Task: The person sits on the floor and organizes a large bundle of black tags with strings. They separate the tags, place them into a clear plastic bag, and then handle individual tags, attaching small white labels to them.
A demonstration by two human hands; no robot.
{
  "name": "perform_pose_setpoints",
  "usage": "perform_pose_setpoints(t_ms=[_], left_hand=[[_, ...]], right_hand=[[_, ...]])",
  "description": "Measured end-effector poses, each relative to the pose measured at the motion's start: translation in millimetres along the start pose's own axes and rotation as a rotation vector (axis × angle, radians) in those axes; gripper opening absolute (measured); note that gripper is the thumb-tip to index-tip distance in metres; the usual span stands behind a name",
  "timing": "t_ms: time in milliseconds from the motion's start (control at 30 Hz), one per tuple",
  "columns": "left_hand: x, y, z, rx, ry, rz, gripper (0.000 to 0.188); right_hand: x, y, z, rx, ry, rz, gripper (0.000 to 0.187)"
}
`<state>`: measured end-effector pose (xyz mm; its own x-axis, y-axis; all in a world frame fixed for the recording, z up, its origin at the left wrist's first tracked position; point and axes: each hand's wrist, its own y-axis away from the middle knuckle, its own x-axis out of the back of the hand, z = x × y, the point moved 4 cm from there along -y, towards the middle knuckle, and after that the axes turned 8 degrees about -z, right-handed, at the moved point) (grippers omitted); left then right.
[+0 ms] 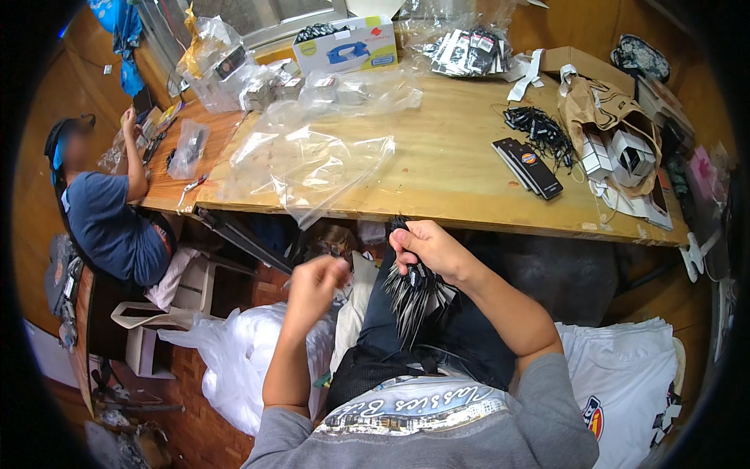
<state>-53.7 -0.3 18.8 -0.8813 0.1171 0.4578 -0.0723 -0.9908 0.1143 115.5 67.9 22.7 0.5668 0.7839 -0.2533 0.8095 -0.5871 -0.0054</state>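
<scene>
My right hand [431, 252] is closed round the top of a bunch of black strings [418, 301], held over my lap just in front of the table edge. Thin dark and pale strips fan downward from it. To its left and a little lower, my left hand [316, 283] is raised with the fingers curled in. Its fingertips are slightly blurred, and whatever they pinch, if anything, is hidden. On the table beyond my right hand lie a tangled heap of black strings [541, 134] and a small stack of black hang tags [531, 168].
A clear plastic sheet [312, 156] hangs over the table's [461, 164] front edge. Behind stand a printed box [348, 48] and a bag of tags [473, 53]; a paper bag [605, 109] holds small boxes. A co-worker [117, 203] sits left. White shirts [625, 375] lie at right.
</scene>
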Motion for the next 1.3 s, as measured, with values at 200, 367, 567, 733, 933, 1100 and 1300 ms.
perform_pose_setpoints(t_ms=[200, 367, 567, 733, 933, 1100, 1300], left_hand=[[-54, -8, 33, -0.353, 0.297, -0.028, 0.030], [-70, -22, 28, -0.184, 0.830, -0.215, 0.035], [-71, -23, 38, -0.079, 0.965, -0.153, 0.024], [-72, -23, 35, -0.058, 0.966, -0.011, 0.021], [-69, -28, 41, -0.107, 1.015, -0.156, 0.029], [-69, -31, 44, -0.220, 0.896, -0.254, 0.032], [-67, -27, 53, -0.521, 0.764, -0.280, 0.038]], right_hand=[[-12, 1, 6, 0.022, 0.207, 0.055, 0.029], [-9, 5, 7, 0.011, 0.294, 0.102, 0.026], [-11, 6, 9, -0.032, 0.401, 0.107, 0.026], [-15, 5, 11, -0.030, 0.318, 0.103, 0.026], [-16, 6, 15, -0.036, 0.277, 0.075, 0.024], [-15, 16, 9, 0.052, 0.271, 0.082, 0.017], [-17, 46, -14, 0.298, 0.651, 0.054, 0.026]])
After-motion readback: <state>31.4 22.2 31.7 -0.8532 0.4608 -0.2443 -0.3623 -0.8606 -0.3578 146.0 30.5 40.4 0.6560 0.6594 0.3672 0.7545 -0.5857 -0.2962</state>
